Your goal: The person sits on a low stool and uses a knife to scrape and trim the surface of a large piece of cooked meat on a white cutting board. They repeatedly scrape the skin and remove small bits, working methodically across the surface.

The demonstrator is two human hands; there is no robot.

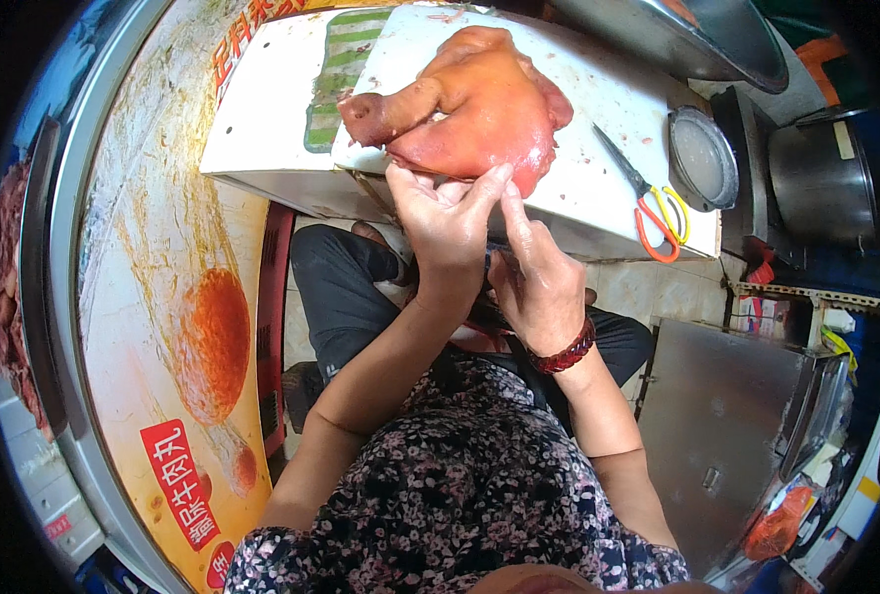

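A large piece of orange-brown, glossy skin-on meat (pixel 484 111), perhaps a pig's head part with a snout-like end at its left, lies on a white board (pixel 596 185). My left hand (pixel 440 215) grips its near edge, fingers curled beneath and thumb on top. Close beside it, my right hand (pixel 540 278) has its index finger raised to the meat's near edge by the left thumb; its other fingers are curled, and whether they hold something is hidden. Scissors (pixel 644 193) with one red and one yellow handle loop lie to the right of the meat, blades pointing away.
A green-striped mat (pixel 347 74) lies left of the meat. At the board's right stands a metal bowl (pixel 702 158) of cloudy liquid, with a dark pot (pixel 818 182) beyond. A large metal basin (pixel 677 37) is at the upper right. A printed freezer side (pixel 180 297) borders the left.
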